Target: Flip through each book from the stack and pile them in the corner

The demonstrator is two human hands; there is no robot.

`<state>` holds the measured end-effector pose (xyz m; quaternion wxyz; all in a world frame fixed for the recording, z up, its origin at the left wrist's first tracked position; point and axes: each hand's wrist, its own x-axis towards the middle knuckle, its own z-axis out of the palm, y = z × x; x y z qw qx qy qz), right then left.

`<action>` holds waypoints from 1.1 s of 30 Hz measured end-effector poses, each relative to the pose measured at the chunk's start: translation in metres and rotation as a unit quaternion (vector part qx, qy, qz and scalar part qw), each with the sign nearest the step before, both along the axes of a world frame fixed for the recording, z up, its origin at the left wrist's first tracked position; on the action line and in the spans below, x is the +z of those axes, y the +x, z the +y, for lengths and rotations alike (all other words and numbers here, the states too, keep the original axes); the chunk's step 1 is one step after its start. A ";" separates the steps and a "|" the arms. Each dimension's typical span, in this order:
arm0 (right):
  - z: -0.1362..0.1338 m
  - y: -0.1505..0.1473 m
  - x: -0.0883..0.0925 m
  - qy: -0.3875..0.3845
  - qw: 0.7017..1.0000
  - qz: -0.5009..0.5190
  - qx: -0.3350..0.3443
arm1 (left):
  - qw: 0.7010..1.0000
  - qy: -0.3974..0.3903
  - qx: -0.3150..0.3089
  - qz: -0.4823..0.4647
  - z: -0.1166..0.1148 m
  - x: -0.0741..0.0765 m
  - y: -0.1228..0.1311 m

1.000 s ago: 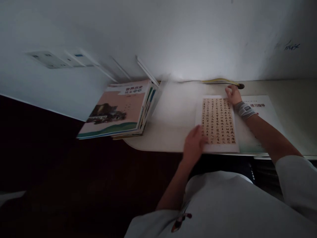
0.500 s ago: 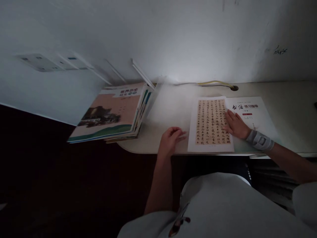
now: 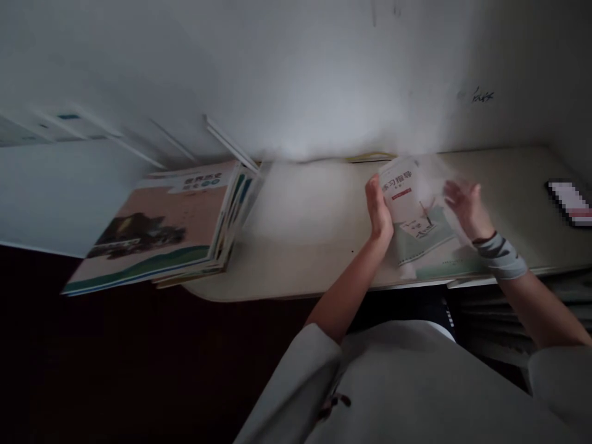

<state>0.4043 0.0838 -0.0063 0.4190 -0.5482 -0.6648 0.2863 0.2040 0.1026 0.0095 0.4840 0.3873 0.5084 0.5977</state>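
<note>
The booklet (image 3: 414, 231) was on the table (image 3: 296, 259), well to the right of the stack of books (image 3: 152, 228). The left hand (image 3: 380, 206) touched the booklet's edge nearer the stack, its fingers straight and close together; whether they pinched the pages I could not tell. The right hand (image 3: 468, 206) was at the side farther from the stack, fingers spread wide and apparently holding nothing, though blurred. The phone (image 3: 570, 202) was farthest to the right of the stack.

The booklet seemed thin and light, probably floppy, with a smooth cover that might have slid easily and paper that could have creased. The best hold was likely a flat pinch along the edge nearer the stack, with the other palm supporting the side away from it.
</note>
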 end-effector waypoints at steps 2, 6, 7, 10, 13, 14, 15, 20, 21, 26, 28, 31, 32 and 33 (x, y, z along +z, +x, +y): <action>-0.012 0.022 0.014 -0.004 0.997 0.062 -0.045 | 0.996 -0.071 0.034 -0.029 0.011 -0.006 0.013; -0.041 0.039 0.021 -0.112 0.986 0.124 -0.007 | 0.984 -0.148 -0.049 -0.082 0.016 0.000 0.007; -0.045 0.038 0.020 -0.136 0.982 0.128 0.011 | 0.984 -0.139 -0.079 -0.074 0.015 0.003 0.004; -0.049 0.040 0.022 -0.118 0.978 0.170 -0.001 | 0.983 -0.071 -0.169 -0.007 0.011 0.005 0.006; -0.049 0.056 0.029 -0.048 0.977 0.199 -0.055 | 0.971 0.018 -0.204 0.124 0.006 -0.009 0.020; -0.049 0.064 0.031 -0.038 0.979 0.192 -0.063 | 0.962 0.039 -0.203 0.180 0.004 -0.016 0.025; -0.050 0.073 0.030 -0.035 0.980 0.182 -0.065 | 0.948 0.055 -0.202 0.241 0.002 -0.023 0.031; -0.057 0.115 -0.003 -0.056 0.980 0.150 -0.116 | 0.785 0.094 -0.280 0.544 -0.013 -0.045 0.055; -0.057 0.122 -0.013 -0.052 0.981 0.126 -0.137 | 0.748 0.100 -0.299 0.584 -0.016 -0.047 0.058; -0.060 0.139 -0.037 -0.026 0.977 -0.079 -0.198 | 0.682 0.111 -0.320 0.648 -0.006 -0.041 0.060; -0.070 0.128 -0.030 -0.001 0.966 -0.179 -0.185 | 0.679 0.124 -0.301 0.658 0.013 -0.036 0.055; -0.092 0.081 -0.016 0.066 0.934 -0.331 -0.116 | 0.664 0.125 -0.292 0.677 0.047 -0.033 0.047; -0.099 0.059 -0.015 0.076 0.928 -0.359 -0.065 | 0.657 0.120 -0.298 0.682 0.056 -0.033 0.045; -0.105 0.036 -0.016 0.080 0.921 -0.380 -0.008 | 0.650 0.113 -0.306 0.686 0.064 -0.034 0.045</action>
